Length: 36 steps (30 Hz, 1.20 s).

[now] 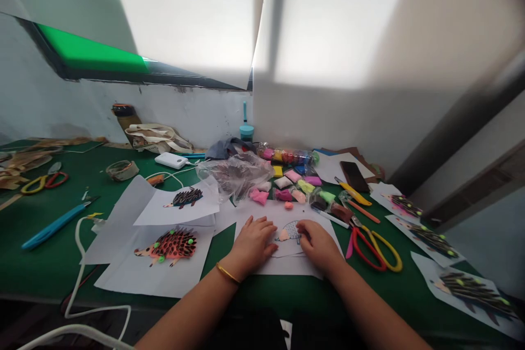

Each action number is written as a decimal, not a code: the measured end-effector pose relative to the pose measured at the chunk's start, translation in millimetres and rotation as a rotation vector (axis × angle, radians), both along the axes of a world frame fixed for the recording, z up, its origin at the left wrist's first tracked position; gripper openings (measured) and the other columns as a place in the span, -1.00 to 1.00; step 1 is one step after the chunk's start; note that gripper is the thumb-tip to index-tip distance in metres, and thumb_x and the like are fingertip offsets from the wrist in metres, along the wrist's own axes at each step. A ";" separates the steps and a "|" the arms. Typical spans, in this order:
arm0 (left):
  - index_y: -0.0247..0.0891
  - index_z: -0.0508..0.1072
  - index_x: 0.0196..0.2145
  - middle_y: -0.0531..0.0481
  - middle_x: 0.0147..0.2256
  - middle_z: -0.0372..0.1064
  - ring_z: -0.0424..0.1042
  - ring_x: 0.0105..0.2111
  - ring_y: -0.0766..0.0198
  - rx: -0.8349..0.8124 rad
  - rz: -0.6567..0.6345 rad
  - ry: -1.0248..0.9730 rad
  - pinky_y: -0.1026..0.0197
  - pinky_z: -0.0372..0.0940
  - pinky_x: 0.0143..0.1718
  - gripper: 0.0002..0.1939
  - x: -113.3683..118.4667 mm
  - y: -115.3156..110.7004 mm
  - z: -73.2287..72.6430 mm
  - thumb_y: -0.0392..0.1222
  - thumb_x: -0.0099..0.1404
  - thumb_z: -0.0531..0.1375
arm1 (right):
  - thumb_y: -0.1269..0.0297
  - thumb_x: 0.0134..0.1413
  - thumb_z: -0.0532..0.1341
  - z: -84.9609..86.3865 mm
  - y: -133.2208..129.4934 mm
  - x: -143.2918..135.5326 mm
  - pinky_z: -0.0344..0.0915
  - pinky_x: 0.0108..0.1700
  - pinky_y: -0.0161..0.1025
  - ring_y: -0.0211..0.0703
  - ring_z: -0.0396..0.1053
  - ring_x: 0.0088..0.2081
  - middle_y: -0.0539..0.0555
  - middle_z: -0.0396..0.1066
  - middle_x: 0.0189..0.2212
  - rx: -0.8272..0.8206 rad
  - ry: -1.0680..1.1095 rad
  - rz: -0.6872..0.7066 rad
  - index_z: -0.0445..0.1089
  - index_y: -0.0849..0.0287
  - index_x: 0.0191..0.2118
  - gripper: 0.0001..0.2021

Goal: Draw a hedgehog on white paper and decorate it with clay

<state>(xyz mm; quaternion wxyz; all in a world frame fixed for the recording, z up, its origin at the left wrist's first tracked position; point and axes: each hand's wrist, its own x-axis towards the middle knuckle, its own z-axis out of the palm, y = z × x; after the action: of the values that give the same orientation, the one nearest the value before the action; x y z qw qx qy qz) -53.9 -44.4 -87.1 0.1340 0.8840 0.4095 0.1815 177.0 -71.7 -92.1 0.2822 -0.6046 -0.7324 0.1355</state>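
Note:
A sheet of white paper (283, 266) with a hedgehog drawing (292, 229) in dark outline lies in front of me. Peach clay (284, 235) covers the drawing's face end. My left hand (255, 243) lies flat on the paper left of the drawing, fingers stretched out, holding nothing. At the drawing's right edge is my right hand (319, 245), fingers curled in with thumb and index close together; whatever they may hold is hidden. A small peach clay lump (289, 205) sits at the paper's upper edge.
Clay packets (283, 182) and a clear plastic bag (235, 175) lie behind the paper. Scissors (375, 246), a white pen (334, 217), a yellow cutter (353, 191) and a phone (354, 176) are on the right. Clay hedgehog sheets (168, 279) flank both sides. A white cable (80, 251) runs left.

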 end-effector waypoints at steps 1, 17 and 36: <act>-0.13 0.39 0.06 -0.07 0.10 0.35 0.21 0.19 0.04 0.013 0.002 0.006 -0.16 -0.14 0.29 -0.56 1.1 -1.3 1.0 -0.14 0.22 0.29 | 0.45 0.01 0.05 1.4 -0.7 1.7 0.24 -0.09 -0.15 -0.06 0.35 -0.15 0.11 0.44 -0.23 0.016 -0.042 -0.025 0.38 0.18 -0.14 -0.71; -0.15 0.36 0.10 -0.17 0.12 0.30 0.22 0.15 -0.03 -0.028 0.056 0.038 -0.13 -0.03 0.23 -0.40 4.6 2.1 5.2 0.06 0.14 0.33 | 0.26 0.20 0.10 -10.7 -13.9 21.5 0.16 0.22 0.09 0.05 0.24 0.19 0.12 0.35 0.16 -0.007 -0.198 0.091 0.40 0.07 0.13 -0.61; -0.21 0.49 -0.40 -0.01 -0.40 0.50 0.46 -0.35 0.16 -0.395 0.270 -0.048 0.23 0.23 -0.36 -0.92 15.9 18.3 21.5 -0.19 0.14 0.20 | 0.37 0.17 0.06 -11.5 -12.0 21.7 0.07 0.30 0.09 -0.01 0.07 0.30 0.13 0.18 0.27 0.063 -0.004 0.135 0.26 0.07 0.22 -0.51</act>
<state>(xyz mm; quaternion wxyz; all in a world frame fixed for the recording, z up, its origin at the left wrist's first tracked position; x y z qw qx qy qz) -37.9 -26.1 -65.6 0.2882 0.7733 0.5484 0.1350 198.7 -83.7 -103.6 0.2897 -0.5451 -0.7759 0.1298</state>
